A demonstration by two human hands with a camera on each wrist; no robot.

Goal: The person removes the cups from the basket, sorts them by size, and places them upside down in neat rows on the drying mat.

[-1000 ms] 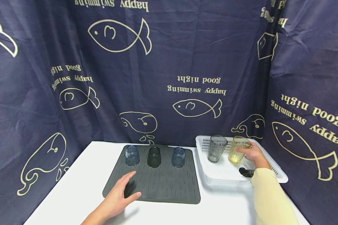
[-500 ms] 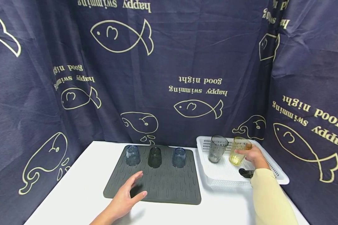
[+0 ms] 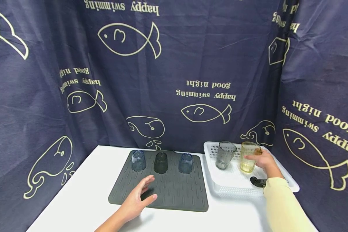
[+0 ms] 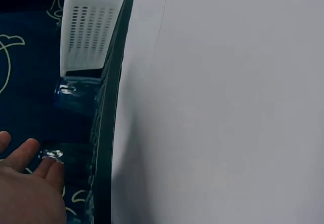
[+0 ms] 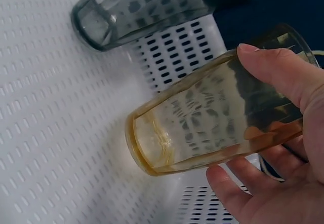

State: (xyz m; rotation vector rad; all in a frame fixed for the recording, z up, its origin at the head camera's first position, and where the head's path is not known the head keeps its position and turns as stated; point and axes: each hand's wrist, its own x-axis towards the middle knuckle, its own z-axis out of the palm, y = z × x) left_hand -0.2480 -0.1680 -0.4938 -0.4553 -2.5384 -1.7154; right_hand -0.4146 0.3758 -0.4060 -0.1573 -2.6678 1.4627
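My right hand [image 3: 264, 160] grips a clear yellow-tinted glass [image 3: 247, 162] over the white perforated basket [image 3: 232, 183]. In the right wrist view, the thumb lies along the glass's upper side and the fingers curl round beneath; whether its base touches the basket floor I cannot tell. Beside it, a grey-tinted glass [image 5: 136, 16] stands mouth up in the basket. My left hand [image 3: 134, 202] hovers by the front of the dark grey drying mat [image 3: 177, 196], fingers loosely bent and holding nothing. Upside down at the mat's back are a blue glass [image 3: 138, 161], a dark glass [image 3: 160, 163] and another blue glass [image 3: 185, 163].
The basket stands on the white table [image 3: 92, 183], to the right of the mat. A navy curtain [image 3: 162, 80] with fish drawings hangs behind and at both sides. A black strap-like device [image 3: 258, 182] sits at the right wrist.
My left hand has drifted rightward along the mat's front. The right hand keeps its grip, and the yellow glass has shifted slightly and stands a little straighter. The head view has moved slightly.
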